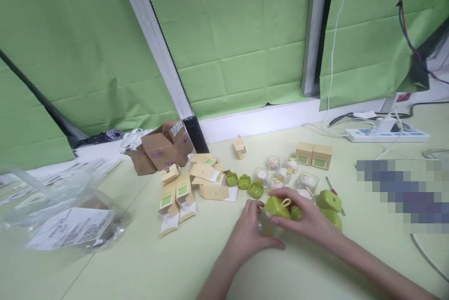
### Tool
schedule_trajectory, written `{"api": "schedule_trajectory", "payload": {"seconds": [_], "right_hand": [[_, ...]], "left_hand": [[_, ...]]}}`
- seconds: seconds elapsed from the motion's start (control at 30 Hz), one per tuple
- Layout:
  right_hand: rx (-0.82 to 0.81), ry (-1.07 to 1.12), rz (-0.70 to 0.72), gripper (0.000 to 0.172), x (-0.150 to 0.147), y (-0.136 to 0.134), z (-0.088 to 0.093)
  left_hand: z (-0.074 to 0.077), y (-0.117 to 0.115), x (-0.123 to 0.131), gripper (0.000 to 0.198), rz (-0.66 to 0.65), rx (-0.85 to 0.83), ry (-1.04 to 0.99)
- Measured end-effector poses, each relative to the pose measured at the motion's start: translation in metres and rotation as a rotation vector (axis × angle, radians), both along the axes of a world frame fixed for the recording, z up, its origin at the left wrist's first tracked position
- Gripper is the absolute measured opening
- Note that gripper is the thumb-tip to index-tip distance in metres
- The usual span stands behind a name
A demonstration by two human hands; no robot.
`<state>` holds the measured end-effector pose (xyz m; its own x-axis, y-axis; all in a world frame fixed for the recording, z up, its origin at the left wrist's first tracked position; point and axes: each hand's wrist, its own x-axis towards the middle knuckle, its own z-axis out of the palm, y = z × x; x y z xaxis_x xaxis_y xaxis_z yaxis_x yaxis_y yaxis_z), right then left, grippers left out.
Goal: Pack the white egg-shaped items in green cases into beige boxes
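Note:
My right hand (293,213) is closed on a green plastic cup (277,207) with a small pale loop on it. Just below and left of it, my left hand (250,230) grips a clear plastic cup (265,225), which the fingers partly cover. Behind my hands, several small green cups (244,182) stand in a short row. Next to those are several clear cups (261,175) with white contents, some with yellow loops. Right of my right hand sit larger green pieces (329,200), with a thin screwdriver-like tool (333,190) beside them.
Opened cardboard packages (182,190) lie left of the cups, with a brown carton (168,146) behind. Two small closed boxes (312,155) stand at the back. A clear plastic bag (98,225) with a label lies at left. A power strip (386,135) with cables runs along the right back.

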<state>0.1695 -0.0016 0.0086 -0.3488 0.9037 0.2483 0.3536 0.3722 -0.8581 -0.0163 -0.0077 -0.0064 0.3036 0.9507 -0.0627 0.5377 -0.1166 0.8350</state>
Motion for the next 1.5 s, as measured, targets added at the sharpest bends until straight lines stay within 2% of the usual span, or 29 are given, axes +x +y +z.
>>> {"api": "schedule_trajectory", "payload": {"seconds": [0.1, 0.23, 0.3, 0.5, 0.7, 0.8, 0.9, 1.0, 1.07, 1.2, 1.3, 1.5], "right_hand": [[0.099, -0.179, 0.096, 0.040, -0.006, -0.004, -0.002], [0.180, -0.337, 0.159, 0.047, -0.011, -0.008, -0.001], [0.194, -0.359, 0.170, 0.049, -0.012, -0.009, 0.000], [0.197, -0.376, 0.123, 0.039, -0.012, -0.013, 0.005], [0.175, -0.371, 0.143, 0.035, -0.009, -0.011, 0.005], [0.182, -0.416, 0.138, 0.037, -0.009, -0.010, 0.002], [0.209, -0.438, 0.136, 0.037, -0.009, -0.011, 0.001], [0.238, -0.377, 0.121, 0.037, -0.008, -0.012, 0.002], [0.236, -0.323, 0.109, 0.037, -0.007, -0.012, 0.003], [0.233, -0.321, 0.135, 0.039, -0.005, -0.011, 0.004], [0.244, -0.344, 0.151, 0.041, -0.004, -0.012, 0.006], [0.241, -0.368, 0.173, 0.042, -0.004, -0.015, 0.011]], "left_hand": [[-0.012, -0.003, 0.011, 0.076, -0.035, -0.001, -0.140], [-0.014, -0.006, 0.011, 0.071, -0.036, 0.044, -0.172], [-0.013, -0.007, 0.010, 0.072, -0.040, 0.041, -0.160], [-0.016, -0.006, 0.009, 0.072, -0.046, 0.045, -0.162], [-0.019, -0.007, 0.011, 0.077, -0.012, 0.026, -0.159], [-0.014, -0.007, 0.004, 0.091, -0.047, -0.034, -0.145], [0.003, -0.004, -0.013, 0.111, -0.087, -0.094, -0.110], [0.019, -0.001, -0.025, 0.099, -0.047, 0.017, -0.089], [0.022, -0.001, -0.025, 0.093, -0.048, 0.034, -0.086], [0.010, -0.005, -0.006, 0.077, -0.097, -0.041, -0.007], [0.002, -0.008, 0.003, 0.059, -0.114, 0.009, 0.039], [0.002, -0.007, 0.000, 0.059, -0.128, 0.005, 0.030]]}}
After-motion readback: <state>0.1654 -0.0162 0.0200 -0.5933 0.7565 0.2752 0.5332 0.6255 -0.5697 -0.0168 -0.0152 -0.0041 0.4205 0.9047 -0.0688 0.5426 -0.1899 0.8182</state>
